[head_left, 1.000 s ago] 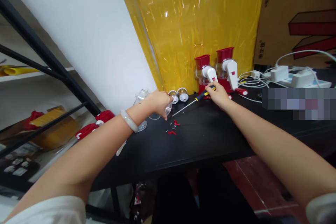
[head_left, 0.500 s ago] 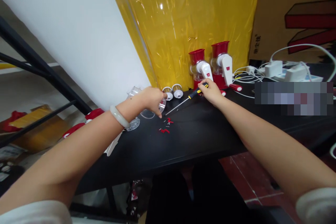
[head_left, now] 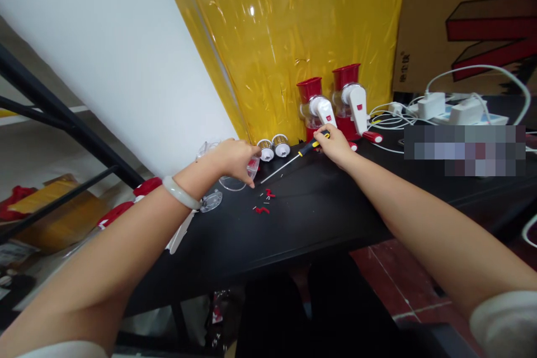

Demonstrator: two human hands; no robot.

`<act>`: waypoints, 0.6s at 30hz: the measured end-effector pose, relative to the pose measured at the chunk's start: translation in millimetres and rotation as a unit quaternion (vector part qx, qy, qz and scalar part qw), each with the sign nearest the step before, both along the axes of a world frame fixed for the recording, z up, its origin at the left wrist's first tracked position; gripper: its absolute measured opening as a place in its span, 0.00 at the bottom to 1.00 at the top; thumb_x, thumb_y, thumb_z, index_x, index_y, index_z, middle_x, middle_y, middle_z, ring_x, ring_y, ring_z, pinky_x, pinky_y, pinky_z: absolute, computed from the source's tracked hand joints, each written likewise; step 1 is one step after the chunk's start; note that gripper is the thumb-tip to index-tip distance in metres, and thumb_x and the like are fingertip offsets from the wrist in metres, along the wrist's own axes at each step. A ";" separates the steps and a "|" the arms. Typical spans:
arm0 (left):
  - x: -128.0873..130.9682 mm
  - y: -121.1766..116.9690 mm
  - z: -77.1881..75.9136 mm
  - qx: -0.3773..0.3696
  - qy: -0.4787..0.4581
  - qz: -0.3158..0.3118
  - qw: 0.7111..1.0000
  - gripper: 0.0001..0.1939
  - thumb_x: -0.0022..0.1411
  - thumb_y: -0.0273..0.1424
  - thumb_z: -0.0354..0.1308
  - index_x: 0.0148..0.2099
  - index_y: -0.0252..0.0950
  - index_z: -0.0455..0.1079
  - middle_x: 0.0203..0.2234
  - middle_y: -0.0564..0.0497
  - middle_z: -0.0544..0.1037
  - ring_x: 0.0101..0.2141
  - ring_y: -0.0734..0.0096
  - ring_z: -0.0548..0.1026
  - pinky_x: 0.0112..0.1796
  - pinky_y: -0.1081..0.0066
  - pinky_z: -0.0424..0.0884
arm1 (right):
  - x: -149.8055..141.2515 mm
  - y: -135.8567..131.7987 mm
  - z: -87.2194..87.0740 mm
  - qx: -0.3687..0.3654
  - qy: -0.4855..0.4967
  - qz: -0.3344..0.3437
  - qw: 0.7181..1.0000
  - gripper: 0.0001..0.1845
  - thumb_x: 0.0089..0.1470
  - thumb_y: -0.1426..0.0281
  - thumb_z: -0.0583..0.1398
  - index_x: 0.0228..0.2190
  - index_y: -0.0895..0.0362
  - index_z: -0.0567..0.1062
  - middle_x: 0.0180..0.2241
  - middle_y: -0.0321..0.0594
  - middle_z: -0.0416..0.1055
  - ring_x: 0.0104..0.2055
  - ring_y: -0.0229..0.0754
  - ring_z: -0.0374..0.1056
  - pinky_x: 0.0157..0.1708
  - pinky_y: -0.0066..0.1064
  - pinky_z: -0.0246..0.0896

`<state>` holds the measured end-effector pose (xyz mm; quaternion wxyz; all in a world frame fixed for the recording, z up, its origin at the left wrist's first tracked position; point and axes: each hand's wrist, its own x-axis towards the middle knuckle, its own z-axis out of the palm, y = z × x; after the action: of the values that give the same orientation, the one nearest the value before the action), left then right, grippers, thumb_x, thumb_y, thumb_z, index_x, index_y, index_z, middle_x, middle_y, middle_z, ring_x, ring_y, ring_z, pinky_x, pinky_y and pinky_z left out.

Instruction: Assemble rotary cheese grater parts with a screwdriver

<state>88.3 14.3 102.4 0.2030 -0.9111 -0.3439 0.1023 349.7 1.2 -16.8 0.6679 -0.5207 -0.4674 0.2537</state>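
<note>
My right hand point(head_left: 335, 148) is closed round the black and yellow handle of a screwdriver point(head_left: 308, 148). Its long shaft slants down to the left, with the tip near my left hand. My left hand point(head_left: 240, 161) curls its thumb and fingers round a clear plastic housing point(head_left: 253, 166), partly hidden behind the hand; some red shows through it. In front of the screwdriver tip lie small red plastic parts point(head_left: 262, 210) and several tiny metal pins or screws point(head_left: 266, 202). Two drum-shaped grater cylinders point(head_left: 281, 146) with white ends rest just behind the shaft.
Two red and white hand-crank graters point(head_left: 356, 103) stand at the back by a yellow plastic sheet point(head_left: 272, 39). White chargers and cables point(head_left: 432, 106) lie at the right. More clear plastic pieces point(head_left: 211, 200) are beside my left wrist on the black table point(head_left: 302, 218).
The view has shifted slightly. My left hand and the clear housing have turned a little, so more red shows in the housing. My right hand keeps the screwdriver at much the same slant.
</note>
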 end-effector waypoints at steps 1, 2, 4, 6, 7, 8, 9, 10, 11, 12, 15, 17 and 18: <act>-1.4 -0.9 1.2 -0.003 -0.009 -0.002 1.000 0.40 0.34 0.51 0.70 0.51 0.43 0.70 0.37 0.44 0.78 0.40 0.50 0.74 0.41 0.59 0.64 | 0.9 0.7 0.0 0.003 -0.005 -0.007 1.000 0.05 0.49 0.67 0.61 0.27 0.53 0.68 0.21 0.33 0.65 0.21 0.38 0.64 0.23 0.31 0.60; -3.2 -2.6 2.5 -0.003 -0.019 -0.006 1.000 0.40 0.35 0.51 0.70 0.51 0.43 0.70 0.37 0.44 0.78 0.40 0.50 0.74 0.41 0.60 0.64 | 2.1 1.3 0.2 0.010 -0.010 -0.018 1.000 0.04 0.49 0.67 0.60 0.27 0.53 0.69 0.21 0.33 0.65 0.22 0.38 0.63 0.23 0.31 0.60; -8.0 -8.1 5.1 0.008 -0.038 -0.016 0.999 0.40 0.37 0.53 0.68 0.52 0.41 0.69 0.38 0.43 0.78 0.40 0.49 0.74 0.41 0.59 0.65 | 5.2 1.6 1.9 0.034 -0.016 -0.054 0.998 0.04 0.48 0.67 0.60 0.26 0.54 0.69 0.22 0.33 0.64 0.24 0.38 0.63 0.24 0.30 0.59; -14.9 -15.0 6.2 0.016 -0.059 -0.026 0.998 0.41 0.41 0.55 0.66 0.54 0.39 0.68 0.41 0.42 0.77 0.43 0.48 0.74 0.42 0.59 0.66 | 8.8 0.1 5.4 0.067 -0.012 -0.096 0.993 0.03 0.46 0.69 0.59 0.24 0.54 0.69 0.22 0.32 0.64 0.26 0.39 0.62 0.26 0.31 0.59; -19.2 -18.5 5.4 0.016 -0.075 -0.029 0.997 0.40 0.43 0.55 0.65 0.55 0.39 0.67 0.42 0.42 0.77 0.44 0.48 0.74 0.43 0.59 0.66 | 10.8 -1.3 7.6 0.085 -0.009 -0.116 0.990 0.03 0.46 0.69 0.59 0.23 0.54 0.68 0.21 0.32 0.63 0.26 0.39 0.62 0.27 0.31 0.59; -23.9 -21.6 3.5 0.014 -0.097 -0.031 0.995 0.40 0.44 0.55 0.64 0.56 0.39 0.67 0.44 0.43 0.77 0.45 0.49 0.73 0.44 0.59 0.66 | 12.9 -3.0 10.0 0.105 -0.007 -0.133 0.986 0.03 0.46 0.69 0.58 0.23 0.54 0.68 0.21 0.32 0.62 0.26 0.39 0.62 0.28 0.32 0.59; -29.1 -24.2 0.2 0.014 -0.125 -0.030 0.992 0.39 0.46 0.54 0.64 0.56 0.40 0.66 0.45 0.43 0.77 0.46 0.50 0.73 0.45 0.60 0.66 | 14.8 -4.7 12.2 0.125 -0.008 -0.150 0.981 0.04 0.46 0.70 0.58 0.22 0.54 0.68 0.20 0.32 0.62 0.27 0.40 0.62 0.29 0.32 0.59; -34.4 -26.3 -4.3 0.016 -0.156 -0.026 0.987 0.37 0.47 0.53 0.64 0.56 0.40 0.66 0.46 0.44 0.76 0.47 0.51 0.73 0.46 0.59 0.67 | 16.7 -6.2 14.1 0.146 -0.008 -0.166 0.975 0.05 0.46 0.70 0.58 0.21 0.53 0.67 0.20 0.32 0.62 0.27 0.39 0.62 0.29 0.33 0.60; -39.6 -27.7 -9.9 0.022 -0.188 -0.020 0.982 0.37 0.47 0.53 0.63 0.56 0.40 0.66 0.47 0.44 0.76 0.47 0.51 0.73 0.46 0.59 0.67 | 18.2 -7.3 15.5 0.164 -0.004 -0.181 0.970 0.05 0.47 0.70 0.58 0.21 0.53 0.67 0.21 0.32 0.62 0.27 0.39 0.62 0.30 0.33 0.60; -44.4 -28.7 -16.3 0.029 -0.217 -0.013 0.976 0.36 0.48 0.52 0.64 0.56 0.40 0.66 0.48 0.44 0.76 0.47 0.51 0.73 0.47 0.58 0.67 | 19.4 -7.8 16.3 0.176 0.006 -0.191 0.966 0.06 0.47 0.70 0.57 0.21 0.53 0.67 0.21 0.32 0.62 0.27 0.39 0.61 0.29 0.32 0.60; -54.6 -29.7 -36.6 0.044 -0.277 0.002 0.960 0.36 0.48 0.51 0.64 0.56 0.39 0.65 0.47 0.43 0.76 0.47 0.51 0.73 0.47 0.55 0.68 | 20.1 -5.3 15.1 0.184 0.066 -0.177 0.965 0.06 0.48 0.69 0.57 0.21 0.53 0.66 0.20 0.32 0.60 0.23 0.38 0.59 0.22 0.31 0.57; -57.5 -29.8 -48.1 0.052 -0.298 0.004 0.953 0.34 0.49 0.50 0.64 0.55 0.40 0.65 0.47 0.44 0.76 0.47 0.52 0.73 0.47 0.55 0.68 | 18.9 -1.1 12.2 0.181 0.098 -0.149 0.967 0.06 0.49 0.68 0.57 0.22 0.52 0.66 0.20 0.32 0.59 0.20 0.37 0.57 0.18 0.30 0.54; -58.2 -29.9 -52.8 0.056 -0.303 0.000 0.951 0.33 0.50 0.50 0.64 0.55 0.41 0.65 0.48 0.44 0.76 0.48 0.52 0.73 0.48 0.55 0.68 | 18.3 1.4 10.4 0.184 0.104 -0.139 0.968 0.06 0.49 0.67 0.57 0.22 0.52 0.66 0.20 0.32 0.58 0.19 0.37 0.57 0.17 0.30 0.53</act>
<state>30.1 -15.6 49.6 0.1398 -0.8864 -0.3943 -0.1982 367.9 2.6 -6.4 0.8256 -0.4197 -0.3572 0.1212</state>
